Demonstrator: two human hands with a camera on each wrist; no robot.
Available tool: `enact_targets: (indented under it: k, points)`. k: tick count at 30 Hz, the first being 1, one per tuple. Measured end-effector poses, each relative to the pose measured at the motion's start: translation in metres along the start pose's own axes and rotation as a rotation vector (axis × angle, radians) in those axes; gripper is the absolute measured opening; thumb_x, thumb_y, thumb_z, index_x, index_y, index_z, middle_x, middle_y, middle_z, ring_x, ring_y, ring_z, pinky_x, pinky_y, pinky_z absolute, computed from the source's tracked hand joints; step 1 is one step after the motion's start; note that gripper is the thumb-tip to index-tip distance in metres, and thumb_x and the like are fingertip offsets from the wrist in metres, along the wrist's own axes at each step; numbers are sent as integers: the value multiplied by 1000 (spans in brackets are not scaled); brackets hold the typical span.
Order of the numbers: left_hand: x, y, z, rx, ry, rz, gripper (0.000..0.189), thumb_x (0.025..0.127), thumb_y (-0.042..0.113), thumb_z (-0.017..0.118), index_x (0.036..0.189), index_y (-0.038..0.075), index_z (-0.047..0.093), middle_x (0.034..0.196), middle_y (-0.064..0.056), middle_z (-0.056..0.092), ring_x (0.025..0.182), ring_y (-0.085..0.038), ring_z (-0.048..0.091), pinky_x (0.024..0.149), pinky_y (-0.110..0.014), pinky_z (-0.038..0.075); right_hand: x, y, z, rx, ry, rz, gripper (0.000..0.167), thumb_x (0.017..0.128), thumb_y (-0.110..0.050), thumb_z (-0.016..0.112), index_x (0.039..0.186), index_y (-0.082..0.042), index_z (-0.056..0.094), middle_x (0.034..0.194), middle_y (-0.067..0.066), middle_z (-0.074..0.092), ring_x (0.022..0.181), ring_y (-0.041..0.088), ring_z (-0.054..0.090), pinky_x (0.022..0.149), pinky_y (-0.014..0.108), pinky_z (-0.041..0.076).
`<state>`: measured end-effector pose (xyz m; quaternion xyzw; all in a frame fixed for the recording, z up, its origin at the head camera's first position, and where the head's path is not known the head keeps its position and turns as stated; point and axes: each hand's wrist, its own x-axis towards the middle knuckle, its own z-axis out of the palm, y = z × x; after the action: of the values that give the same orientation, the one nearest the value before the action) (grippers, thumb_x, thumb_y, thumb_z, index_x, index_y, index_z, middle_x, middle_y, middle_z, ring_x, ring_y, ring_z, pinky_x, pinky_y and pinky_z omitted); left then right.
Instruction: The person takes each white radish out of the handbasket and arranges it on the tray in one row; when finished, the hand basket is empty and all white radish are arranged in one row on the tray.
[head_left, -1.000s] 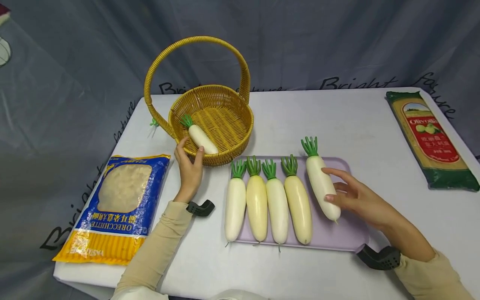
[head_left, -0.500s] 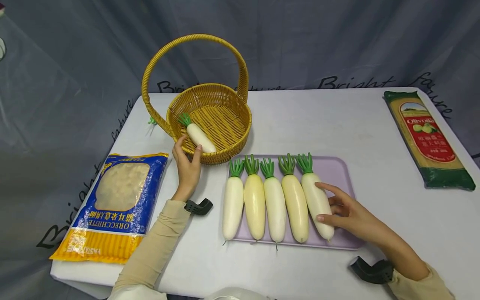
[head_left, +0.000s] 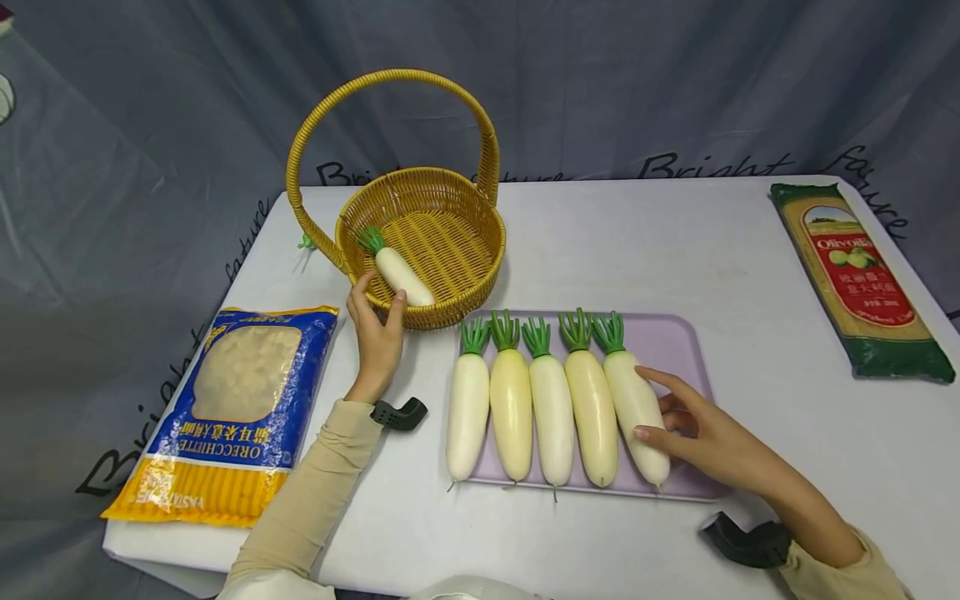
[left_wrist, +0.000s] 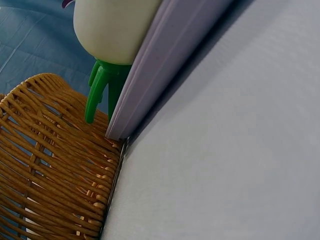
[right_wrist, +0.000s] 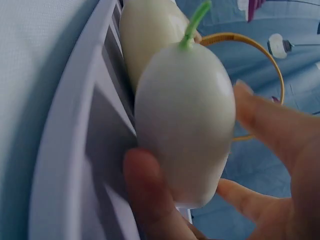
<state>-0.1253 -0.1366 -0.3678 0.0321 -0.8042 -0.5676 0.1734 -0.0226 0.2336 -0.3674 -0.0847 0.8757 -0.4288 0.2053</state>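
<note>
In the head view my right hand [head_left: 701,437] holds a white radish [head_left: 636,408] with a green top, at the right end of a row of several radishes on a lilac tray [head_left: 678,333]. The right wrist view shows thumb and fingers on opposite sides of that radish [right_wrist: 185,120]. My left hand [head_left: 378,346] grips the near rim of a wicker basket [head_left: 491,250], thumb and fingers at its edge. Inside the basket lies a smaller white radish [head_left: 403,277]. In the left wrist view the basket wall [left_wrist: 55,160] meets the tray corner; the hand itself is out of sight.
A blue and yellow pasta bag [head_left: 240,392] lies at the left of the white table [head_left: 600,242]. A green and red pasta packet [head_left: 862,279] lies at the far right. The basket's tall handle [head_left: 393,75] arches upward. A grey curtain [head_left: 600,75] hangs behind.
My right hand has lowered the white radish onto the tray, toward me and slightly left, beside the others. Between the last two frames almost nothing moves. The left hand has stayed on the basket rim.
</note>
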Motion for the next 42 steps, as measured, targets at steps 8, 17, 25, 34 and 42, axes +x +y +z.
enact_targets:
  k: [8,17,25,34,42]
  points:
    - [0,0,-1,-8,-2,11,52,93,17,47,135,-2,23,139,-25,15,131,-40,18,106,-52,18,0,0,-2,33,43,-67,56,88,-28,58,138,-18,34,101,16,55,76,3,59,59,27,51]
    - [1,-2,-1,-5,-4,-15,52,93,18,46,136,1,22,141,-22,14,134,-37,16,107,-51,17,2,-4,-14,49,81,-122,42,92,-18,53,131,-8,44,103,14,55,73,6,61,57,29,51]
    - [8,-24,0,-1,-8,-12,53,93,21,49,137,6,23,142,-19,14,131,-36,20,105,-50,20,16,-14,-30,125,61,-186,44,93,-14,49,133,-1,37,101,6,52,76,14,62,60,32,53]
    - [11,-38,2,16,9,7,55,92,33,49,137,13,25,141,-13,17,136,-26,17,109,-46,17,57,-36,-42,384,37,-226,39,94,-16,48,132,-9,43,103,1,61,88,11,64,69,30,54]
    - [12,-37,3,11,19,16,54,91,34,49,136,14,25,141,-13,17,132,-30,22,105,-47,22,107,-61,-45,524,-60,-130,48,94,-29,48,136,-9,39,110,-5,64,98,10,62,82,24,50]
